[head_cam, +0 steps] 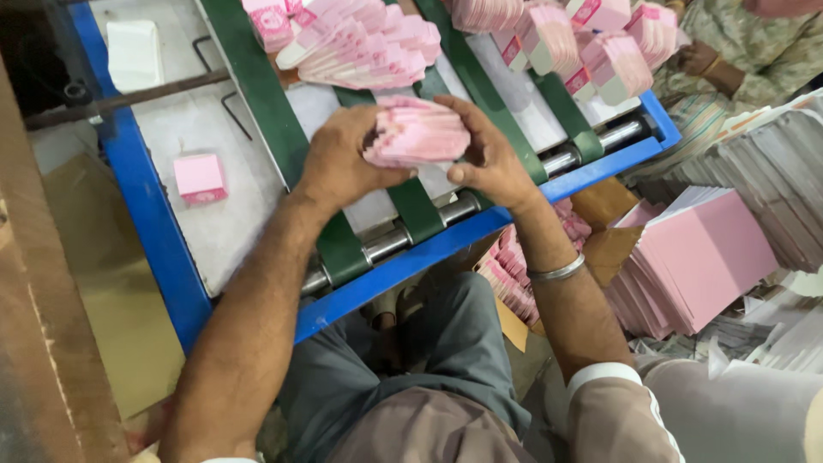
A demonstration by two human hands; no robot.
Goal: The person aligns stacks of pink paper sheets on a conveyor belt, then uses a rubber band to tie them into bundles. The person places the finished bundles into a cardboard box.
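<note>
Now | pink envelope stack (417,133) pinched between both hands above green belts (411,206) | left hand (339,163) clasps its left end, right hand (489,154) its right end | more pink envelopes (360,43) fanned beyond fingers | single pink packet (200,177) left of left hand

The left hand (339,163) and the right hand (489,154) cover both ends of the pink stack (417,133), so its full length cannot be seen. The printing on the flat pink cartons (360,43) on the green belts (257,94) is too small to tell. The top edge cuts off the bundles (600,43) further back. A co-worker's hand (699,58) shows at the upper right, its fingers hidden behind the bundles
</note>
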